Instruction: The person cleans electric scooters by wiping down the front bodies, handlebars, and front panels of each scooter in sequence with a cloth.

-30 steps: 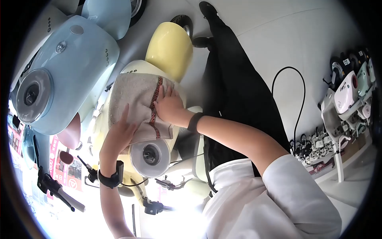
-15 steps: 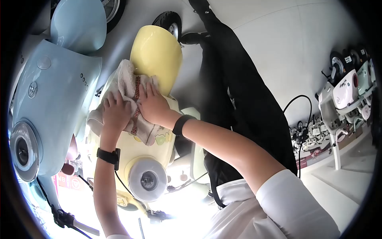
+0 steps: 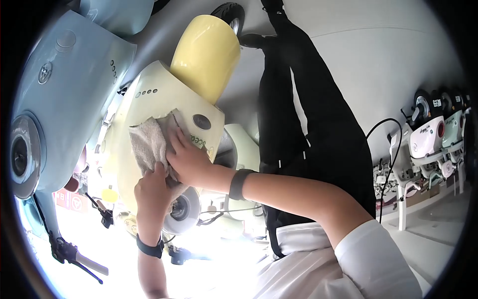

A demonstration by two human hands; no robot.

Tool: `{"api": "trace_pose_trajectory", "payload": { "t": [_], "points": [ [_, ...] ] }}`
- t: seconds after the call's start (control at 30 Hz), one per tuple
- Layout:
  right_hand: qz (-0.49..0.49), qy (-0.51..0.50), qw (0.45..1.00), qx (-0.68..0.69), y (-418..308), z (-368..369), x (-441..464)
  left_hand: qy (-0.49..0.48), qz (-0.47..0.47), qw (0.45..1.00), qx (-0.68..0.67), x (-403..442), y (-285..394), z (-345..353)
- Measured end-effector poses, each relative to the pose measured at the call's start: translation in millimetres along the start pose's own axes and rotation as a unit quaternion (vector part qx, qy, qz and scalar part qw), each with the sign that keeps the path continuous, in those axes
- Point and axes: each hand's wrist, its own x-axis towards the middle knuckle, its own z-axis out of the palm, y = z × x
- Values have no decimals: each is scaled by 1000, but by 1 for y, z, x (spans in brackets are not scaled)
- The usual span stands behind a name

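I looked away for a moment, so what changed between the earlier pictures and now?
The cloth, bunched against the yellow fender a moment ago, has moved toward the round headlight, uncovering the dark oval badge. Both hands went along: the left hand, flat before, now has curled fingers; the right hand still lies on the cloth. Neither let go. The blue scooter remains alongside.

Rough, matt cloth (image 3: pixel 149 141), glossy smooth yellow fender (image 3: pixel 203 55), black rubber tyre (image 3: pixel 230 11)
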Motion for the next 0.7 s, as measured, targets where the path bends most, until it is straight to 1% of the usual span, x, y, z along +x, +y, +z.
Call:
{"api": "trace_pose_trajectory", "payload": {
  "t": [0.03, 0.13, 0.17, 0.2, 0.27, 0.3, 0.37, 0.4, 0.43, 0.47, 0.53, 0.57, 0.6, 0.63, 0.67, 0.7],
  "points": [
    [-41, -32, 999, -13, -15, -2, 2, 1, -33, 999, -12, -21, -5, -5],
    [-132, -51, 990, -2, -42, 11, 6, 15, -108, 994, -29, -83, -12, 7],
    [-147, 11, 989, -8, -44, 19, 5, -14, -128, 989, -72, -100, -4, 5],
    [-144, 15, 989, 19, -43, 26, 2, -42, -146, 981, -117, -115, 6, 5],
    [-140, 19, 988, 68, -42, 22, -1, -16, -148, 971, -190, -133, 20, 26],
    [-140, -2, 989, 42, -40, 19, -4, 22, -147, 962, -231, -130, 28, 42],
    [-173, -20, 984, -30, -25, 21, -9, 99, -131, 939, -302, -112, 54, 61],
    [-190, -27, 979, -67, -13, 22, -10, 125, -115, 924, -343, -99, 69, 65],
    [-202, -41, 973, -102, 2, 18, -9, 139, -107, 921, -349, -85, 82, 70],
    [-183, -36, 976, -113, 16, 7, -6, 154, -97, 917, -354, -70, 91, 77],
    [-145, -26, 981, -127, 43, -16, 0, 220, -49, 909, -352, -40, 101, 101],
    [-136, -13, 984, -116, 56, -23, 6, 241, -34, 893, -380, -23, 104, 111],
    [-123, -1, 987, -105, 69, -27, 12, 270, -37, 873, -404, -8, 110, 113],
    [-146, -13, 984, -100, 71, -40, 24, 291, -40, 859, -419, 7, 112, 119],
    [-144, -4, 980, -138, 75, -38, 37, 310, -44, 844, -435, 22, 113, 126],
    [-162, 16, 980, -116, 75, -33, 53, 278, -90, 834, -469, 34, 115, 132]
  ]
}}
